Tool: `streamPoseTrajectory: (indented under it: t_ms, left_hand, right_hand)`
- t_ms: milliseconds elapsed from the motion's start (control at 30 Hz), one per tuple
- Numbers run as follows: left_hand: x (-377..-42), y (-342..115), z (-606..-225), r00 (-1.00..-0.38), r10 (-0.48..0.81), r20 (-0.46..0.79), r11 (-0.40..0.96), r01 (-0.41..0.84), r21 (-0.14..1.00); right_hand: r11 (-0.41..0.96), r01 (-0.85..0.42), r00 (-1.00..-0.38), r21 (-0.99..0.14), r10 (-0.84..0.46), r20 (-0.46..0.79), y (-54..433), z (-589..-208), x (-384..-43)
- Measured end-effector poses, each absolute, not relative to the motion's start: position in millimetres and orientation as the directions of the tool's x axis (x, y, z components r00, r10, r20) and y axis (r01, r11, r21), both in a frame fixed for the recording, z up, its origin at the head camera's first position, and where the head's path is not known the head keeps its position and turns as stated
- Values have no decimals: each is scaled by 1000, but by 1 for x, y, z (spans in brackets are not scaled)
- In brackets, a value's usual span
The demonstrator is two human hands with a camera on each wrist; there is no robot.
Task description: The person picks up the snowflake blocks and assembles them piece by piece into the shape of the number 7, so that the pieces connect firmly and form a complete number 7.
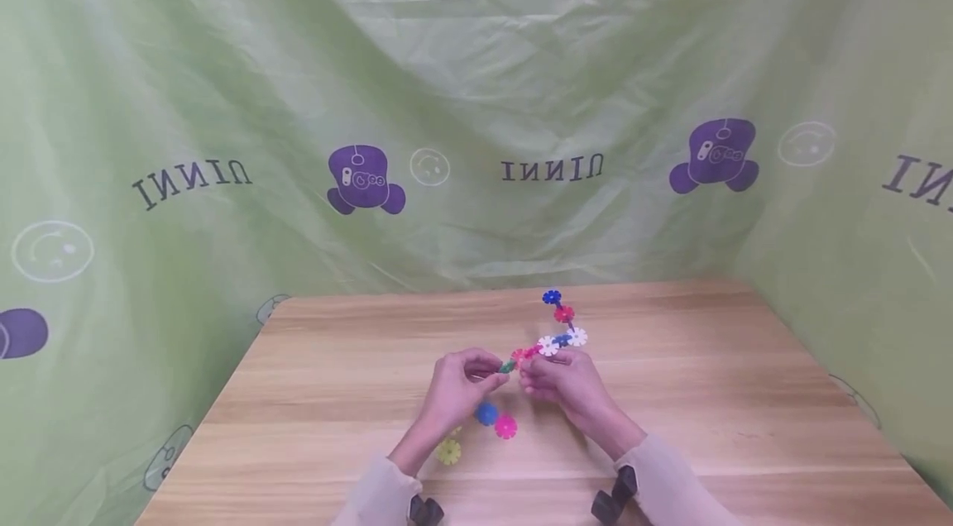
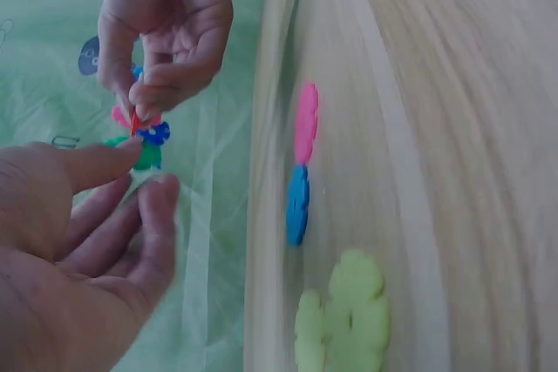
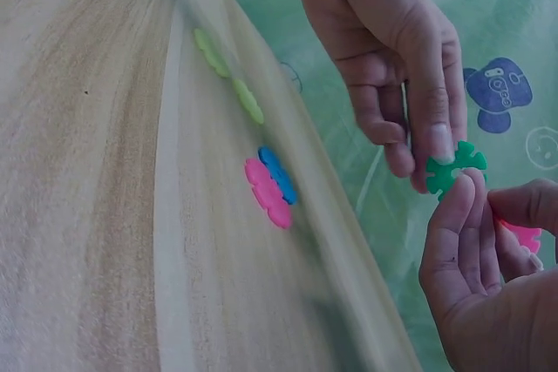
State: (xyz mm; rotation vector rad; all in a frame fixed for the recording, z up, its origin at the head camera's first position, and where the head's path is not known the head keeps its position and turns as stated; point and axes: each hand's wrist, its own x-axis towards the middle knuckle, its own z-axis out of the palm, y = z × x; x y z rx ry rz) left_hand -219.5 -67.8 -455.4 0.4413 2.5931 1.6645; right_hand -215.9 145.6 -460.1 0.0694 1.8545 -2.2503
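My left hand [image 1: 463, 384] pinches a green snowflake disc [image 3: 471, 156] between thumb and fingertips. My right hand [image 1: 569, 385] holds the near end of a chain of linked snowflake discs, at a pinkish-red disc [image 1: 519, 357] beside the green one. From there the chain runs away to the upper right through a white disc [image 1: 548, 346], a blue piece, another white disc [image 1: 577, 337] and a red disc [image 1: 564, 314], ending in a dark blue disc [image 1: 552, 297]. Fingers partly hide where the green disc meets the chain.
Below the hands, a blue disc [image 1: 487, 413] and a pink disc [image 1: 505, 427] lie close together on the wooden table [image 1: 335, 410]. Pale yellow-green discs [image 2: 357, 315] lie nearer the left forearm. A green printed cloth [image 1: 476, 96] hangs behind the table and along its sides.
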Motion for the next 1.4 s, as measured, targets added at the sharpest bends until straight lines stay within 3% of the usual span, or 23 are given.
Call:
streamPoseTrajectory:
  t_ms: [300, 533, 1167, 1400]
  left_hand:
    - [-224, -92, -459, -902, 432, 15, 566, 285, 773]
    - [-233, -106, -469, -861, 503, -74, 620, 300, 725]
    - [-236, -105, -476, -858, 501, -110, 627, 273, 729]
    - [-231, -99, -466, -893, 445, -72, 528, 197, 826]
  right_hand:
    - [-180, 208, -972, -961, -150, -182, 148, -455, -215]
    - [-175, 207, -973, -963, -137, -184, 147, -455, -214]
    - [-207, 222, -966, -953, -179, -187, 146, -455, -214]
    - [-207, 222, -970, -953, -149, -194, 148, -456, -216]
